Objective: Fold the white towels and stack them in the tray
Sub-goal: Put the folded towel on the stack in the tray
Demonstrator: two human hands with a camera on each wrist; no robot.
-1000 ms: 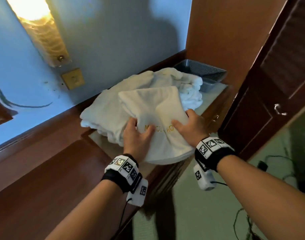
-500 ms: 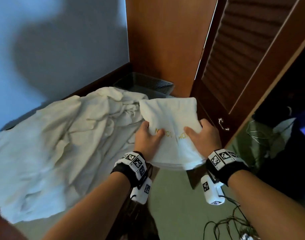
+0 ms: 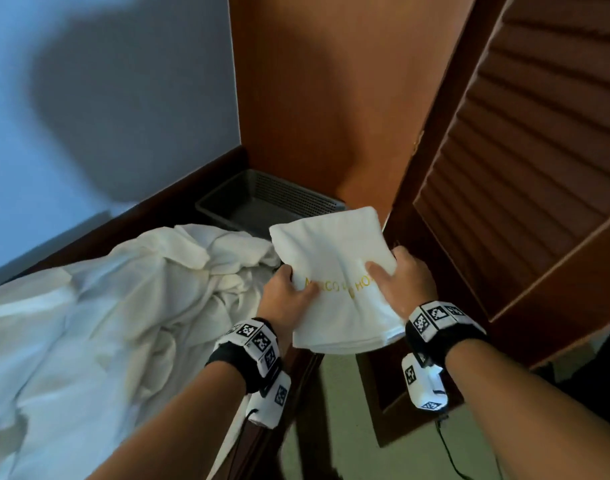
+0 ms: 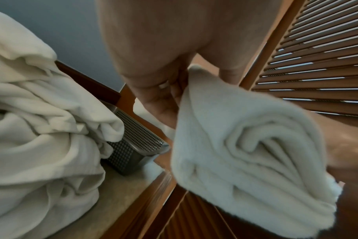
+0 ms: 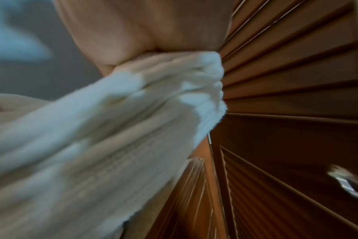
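Two hands carry one folded towel (image 3: 334, 271). Left hand (image 3: 284, 299) grips its near left edge, thumb curled on top beside the gold lettering, fingers out of sight beneath. Right hand (image 3: 405, 284) grips the near right edge the same way, thumb on top, fingers wrapped under. Both closed firmly round the cloth; in the left wrist view the layered fold ends (image 4: 255, 161) hang below the left hand, and in the right wrist view the bunched layers (image 5: 133, 113) are blurred.

Against the frame half a second ago: folded towel is higher and further forward, its far edge now overlapping the near right corner of the tray (image 3: 262, 199); before, it was short of the tray. Grip of both hands unchanged.

Tray: grey, perforated walls, sits on the worktop (image 4: 121, 194) in the corner against the wooden panel (image 3: 317, 98). Its visible interior shows no towel inside; the part behind the folded towel is hidden.

Loose white towels (image 3: 106, 323) lie heaped left of the tray, one lobe touching its near wall. Louvred door (image 3: 539, 150) stands right of the tray.
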